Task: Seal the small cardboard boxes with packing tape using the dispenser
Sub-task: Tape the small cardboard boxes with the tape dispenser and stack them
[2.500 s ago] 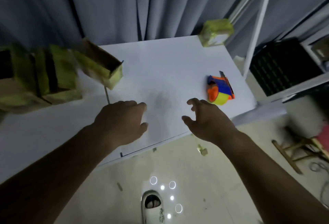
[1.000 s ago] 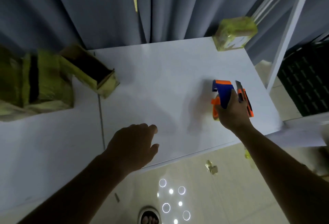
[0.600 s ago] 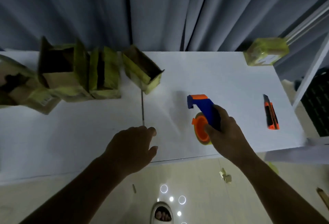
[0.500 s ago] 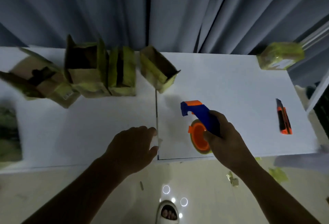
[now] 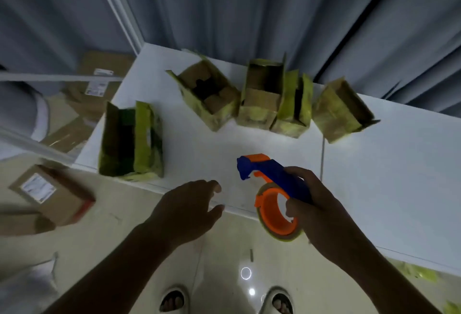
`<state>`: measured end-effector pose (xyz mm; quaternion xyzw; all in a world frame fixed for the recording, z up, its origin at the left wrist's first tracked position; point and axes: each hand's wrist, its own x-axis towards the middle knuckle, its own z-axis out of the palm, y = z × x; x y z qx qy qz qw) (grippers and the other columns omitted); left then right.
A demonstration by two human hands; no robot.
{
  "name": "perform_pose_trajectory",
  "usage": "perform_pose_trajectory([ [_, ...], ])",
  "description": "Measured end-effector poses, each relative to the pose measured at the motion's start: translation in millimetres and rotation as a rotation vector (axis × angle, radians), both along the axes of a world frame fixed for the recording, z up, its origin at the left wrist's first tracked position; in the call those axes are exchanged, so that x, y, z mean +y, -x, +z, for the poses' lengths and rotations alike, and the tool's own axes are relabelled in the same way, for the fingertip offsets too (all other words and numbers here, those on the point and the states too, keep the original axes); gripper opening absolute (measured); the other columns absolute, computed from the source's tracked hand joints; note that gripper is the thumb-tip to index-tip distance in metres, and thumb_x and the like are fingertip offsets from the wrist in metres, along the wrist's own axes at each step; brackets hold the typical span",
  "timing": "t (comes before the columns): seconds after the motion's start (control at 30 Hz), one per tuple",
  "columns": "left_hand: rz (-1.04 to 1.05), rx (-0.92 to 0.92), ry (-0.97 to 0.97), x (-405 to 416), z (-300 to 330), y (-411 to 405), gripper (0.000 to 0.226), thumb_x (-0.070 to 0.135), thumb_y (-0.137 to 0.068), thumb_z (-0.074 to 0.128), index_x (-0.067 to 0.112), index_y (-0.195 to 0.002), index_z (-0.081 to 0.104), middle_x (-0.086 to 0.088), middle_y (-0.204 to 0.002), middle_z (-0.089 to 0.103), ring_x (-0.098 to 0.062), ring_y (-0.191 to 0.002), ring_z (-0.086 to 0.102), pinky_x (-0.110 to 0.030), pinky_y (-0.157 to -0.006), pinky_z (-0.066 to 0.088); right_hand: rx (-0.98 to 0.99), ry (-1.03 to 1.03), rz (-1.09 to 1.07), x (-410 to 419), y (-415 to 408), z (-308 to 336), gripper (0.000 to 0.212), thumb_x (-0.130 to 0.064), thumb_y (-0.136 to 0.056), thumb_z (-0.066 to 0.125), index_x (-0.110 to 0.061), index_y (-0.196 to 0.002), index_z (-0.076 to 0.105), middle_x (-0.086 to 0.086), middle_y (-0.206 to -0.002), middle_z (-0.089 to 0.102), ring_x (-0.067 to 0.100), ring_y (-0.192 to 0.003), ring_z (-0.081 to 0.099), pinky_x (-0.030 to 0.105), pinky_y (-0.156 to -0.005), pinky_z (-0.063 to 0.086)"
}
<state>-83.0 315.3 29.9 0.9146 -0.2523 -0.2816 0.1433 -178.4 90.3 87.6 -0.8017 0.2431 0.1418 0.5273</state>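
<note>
My right hand [image 5: 321, 216] grips the blue handle of the tape dispenser [image 5: 270, 189], held over the white table's [image 5: 386, 176] near edge, its orange tape roll hanging below the handle. My left hand [image 5: 189, 211] hovers by that edge with relaxed fingers, holding nothing. Several small cardboard boxes with yellow-green tape remnants stand open at the back: one on the left [image 5: 129, 144], one tilted [image 5: 209, 94], a pair side by side [image 5: 272, 104], and one on the right [image 5: 341, 111].
Brown parcels with white labels lie on the floor at left [image 5: 50, 194] and behind the table's left end [image 5: 99, 84]. Grey curtains hang behind the table. Yellow tape scraps [image 5: 414, 272] litter the floor at lower right. My sandalled feet show at the bottom.
My right hand took the dispenser from the table's right side and carried it left. The view swung left, bringing more open boxes into sight. My left hand stayed near the table edge.
</note>
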Motion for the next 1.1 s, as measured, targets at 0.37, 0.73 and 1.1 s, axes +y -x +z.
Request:
perform_pose_trajectory([
  [0.37, 0.344, -0.182, 0.05, 153.0, 19.7, -55.2, 0.027, 0.043, -0.093, 0.062, 0.032, -0.117, 0.062, 0.011, -0.116, 0.067, -0.01, -0.103, 0.066, -0.029, -0.086, 0.056, -0.114, 0.007, 0.186, 135.5, -97.0, 8.0, 0.061, -0.036, -0.068, 0.052, -0.045, -0.127, 0.044, -0.026, -0.098, 0.057, -0.007, -0.087, 0.056, 0.007, -0.057, 0.042],
  [0.73, 0.713, -0.071, 0.072, 170.9, -31.5, -121.0, 0.092, 0.06, -0.083, 0.07, 0.016, -0.15, 0.024, -0.013, -0.144, 0.042, -0.033, -0.128, 0.05, -0.043, -0.091, 0.051, -0.125, 0.096, 0.2, 164.7, -144.3, -11.0, 0.057, -0.03, -0.071, 0.056, -0.04, -0.126, 0.045, -0.022, -0.093, 0.059, -0.012, -0.083, 0.056, 0.018, -0.063, 0.047],
  [1.1, 0.586, -0.109, 0.092, 128.9, -59.8, -123.9, 0.077, 0.038, -0.085, 0.072, 0.01, -0.143, 0.029, -0.008, -0.15, 0.024, -0.032, -0.132, 0.036, -0.037, -0.086, 0.051, -0.122, 0.101, 0.184, 161.1, -171.4, -26.1, 0.064, -0.034, -0.065, 0.052, -0.039, -0.128, 0.046, -0.025, -0.099, 0.056, -0.007, -0.086, 0.056, 0.008, -0.061, 0.039],
])
